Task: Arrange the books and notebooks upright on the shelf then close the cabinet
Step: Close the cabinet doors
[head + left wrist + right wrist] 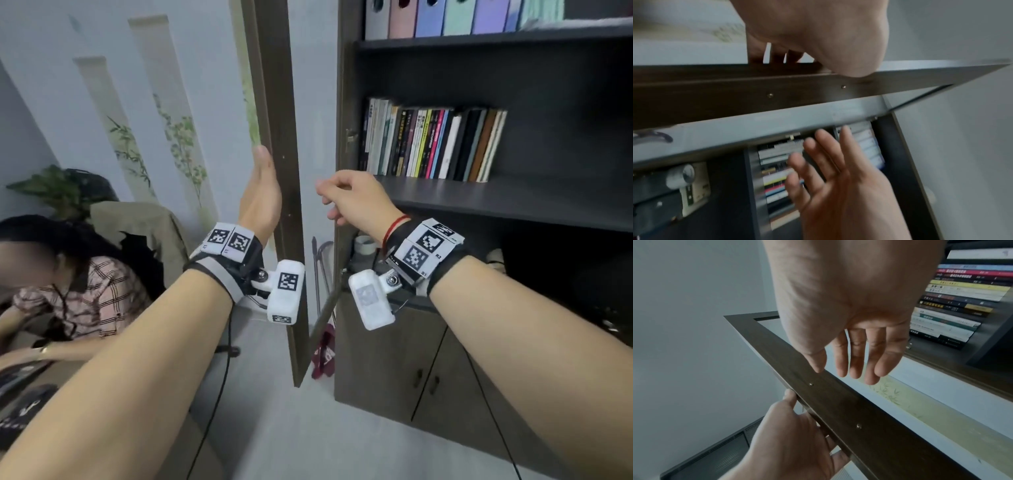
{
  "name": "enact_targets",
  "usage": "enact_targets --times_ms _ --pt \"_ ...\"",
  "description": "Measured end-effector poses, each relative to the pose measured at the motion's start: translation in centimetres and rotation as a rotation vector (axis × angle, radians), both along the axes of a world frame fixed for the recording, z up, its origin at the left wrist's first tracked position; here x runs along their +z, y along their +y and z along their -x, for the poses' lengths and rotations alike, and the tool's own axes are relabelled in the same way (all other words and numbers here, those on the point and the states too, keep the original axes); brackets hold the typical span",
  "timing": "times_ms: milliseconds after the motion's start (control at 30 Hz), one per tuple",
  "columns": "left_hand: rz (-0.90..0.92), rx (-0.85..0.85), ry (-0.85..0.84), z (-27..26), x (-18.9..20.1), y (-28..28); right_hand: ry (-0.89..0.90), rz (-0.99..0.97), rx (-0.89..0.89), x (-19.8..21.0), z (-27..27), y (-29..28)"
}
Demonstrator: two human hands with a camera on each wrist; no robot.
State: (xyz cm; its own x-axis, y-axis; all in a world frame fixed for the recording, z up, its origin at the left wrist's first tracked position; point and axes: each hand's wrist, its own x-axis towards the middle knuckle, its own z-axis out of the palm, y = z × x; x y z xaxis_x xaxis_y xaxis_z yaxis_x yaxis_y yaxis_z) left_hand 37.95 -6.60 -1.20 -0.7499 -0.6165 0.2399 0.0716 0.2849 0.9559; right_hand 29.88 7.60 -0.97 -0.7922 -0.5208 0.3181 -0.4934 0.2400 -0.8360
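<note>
A seated person in a plaid shirt (85, 294) leans over a worktop (20, 387); bamboo scrolls (164, 113) hang beside a potted plant (58, 188).

I see a dark brown wood-grain cabinet door (279, 102), multicoloured book spines (431, 144) at two o'clock, and black-and-white checkered wrist tags (227, 240).

Soft, even indoor light; the dark wooden bookcase (565, 113) interior is shadowed, wrist views dim, left one motion-blurred, edges bowed.
</note>
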Motion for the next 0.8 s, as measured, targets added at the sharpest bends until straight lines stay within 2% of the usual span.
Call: enact_targets --times_ms 133,200,300,400,533,633,800 --pt "0.117 -0.165 -0.031 1.1 -0.5 4.3 0.029 0.046 -0.068 0.2 0.2 2.9" --pt "0.136 -0.252 -0.037 3.3 -1.1 6.3 -0.002 0.132 -0.133 0.1 1.0 5.1" --pt "0.282 -0.374 -0.003 6.9 -1.3 10.2 -0.019 0.257 -0.27 -0.4 3.2 9.7" --pt "0.445 -0.433 0.046 10.9 -1.3 13.5 0.122 0.149 -0.433 -0.8 5.8 13.4" --pt "0.476 -0.522 0.056 17.2 -1.5 17.2 0.277 0.058 -0.611 -0.8 11.1 18.1" --pt "0.468 -0.553 0.044 21.6 -1.3 19.7 0.304 0.048 -0.687 -0.8 15.6 20.6" --pt "0.502 -0.535 0.015 28.8 -0.8 22.3 0.29 0.033 -0.705 -0.7 23.3 22.8"
